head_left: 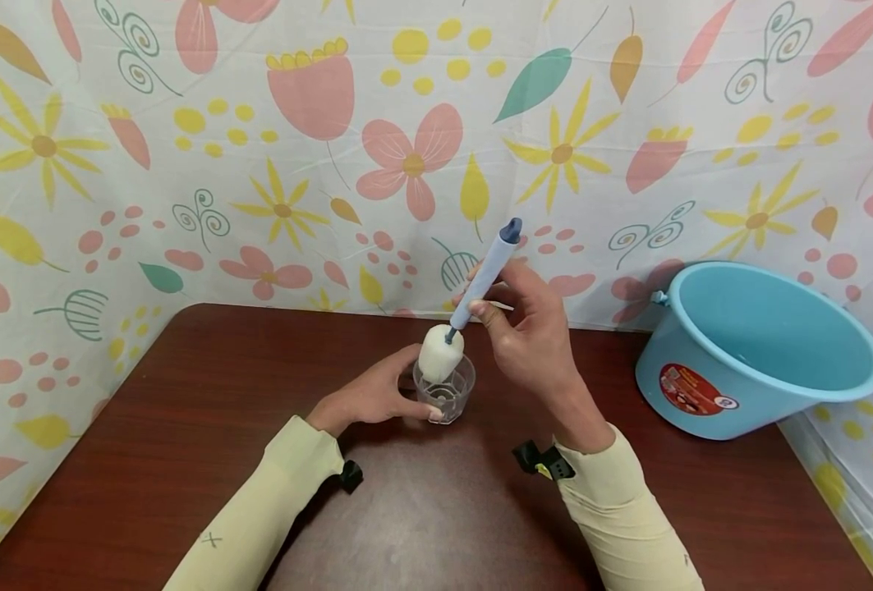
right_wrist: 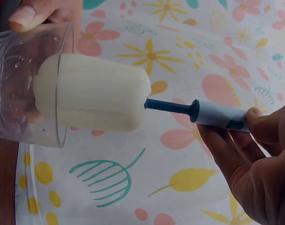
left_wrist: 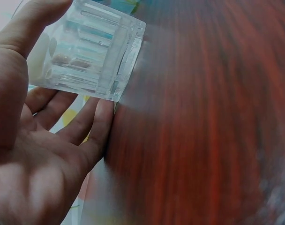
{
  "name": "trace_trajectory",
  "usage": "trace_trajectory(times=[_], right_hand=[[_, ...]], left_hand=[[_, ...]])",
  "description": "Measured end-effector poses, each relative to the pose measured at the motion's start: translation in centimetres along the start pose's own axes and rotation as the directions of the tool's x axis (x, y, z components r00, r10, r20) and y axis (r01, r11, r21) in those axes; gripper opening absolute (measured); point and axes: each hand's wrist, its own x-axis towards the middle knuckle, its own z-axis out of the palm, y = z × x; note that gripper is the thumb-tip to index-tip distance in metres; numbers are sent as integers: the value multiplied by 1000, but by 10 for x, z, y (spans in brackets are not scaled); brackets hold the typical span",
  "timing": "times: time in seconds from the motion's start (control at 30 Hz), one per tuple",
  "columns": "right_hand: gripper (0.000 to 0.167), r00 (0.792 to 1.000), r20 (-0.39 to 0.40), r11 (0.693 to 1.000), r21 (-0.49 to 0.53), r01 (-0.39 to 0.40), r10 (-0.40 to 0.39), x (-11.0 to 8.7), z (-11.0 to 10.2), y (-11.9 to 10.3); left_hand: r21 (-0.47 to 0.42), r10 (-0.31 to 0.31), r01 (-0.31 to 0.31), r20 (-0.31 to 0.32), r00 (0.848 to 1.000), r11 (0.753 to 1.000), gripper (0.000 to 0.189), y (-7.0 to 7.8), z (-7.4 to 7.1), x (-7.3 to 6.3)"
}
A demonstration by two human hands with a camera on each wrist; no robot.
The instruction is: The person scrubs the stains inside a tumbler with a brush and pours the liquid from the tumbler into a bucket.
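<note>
Right fingers (right_wrist: pixel 231 161) pinch the brush handle (head_left: pixel 485 275) above its sponge (right_wrist: pixel 101 93).

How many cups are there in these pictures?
1: the clear cup, which the left hand holds, with the white sponge partly inside. The blue bucket partly hides its inside; a cup there might not show.
</note>
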Motion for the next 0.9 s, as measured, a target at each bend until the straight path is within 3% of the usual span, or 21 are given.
trace_trajectory(times=[0.17, 0.33, 0.47, 0.9], right_hand=[[27, 994, 88, 998, -8, 60, -59, -1, -1, -2], [24, 972, 196, 991, 5, 133, -131, -2, 1, -5], [26, 958, 234, 985, -13, 175, -167, -3, 3, -9], [26, 944, 302, 985, -66, 159, -132, -5, 0, -13]], left_hand=[[1, -28, 28, 8, 1000, 1000, 90, 0, 0, -2], [-5, -25, 25, 12, 1000, 1000, 89, 2, 0, -2], [3, -16, 16, 14, 1000, 1000, 89, 2, 0, -2], [27, -5, 5, 14, 1000, 1000, 82, 3, 0, -2]])
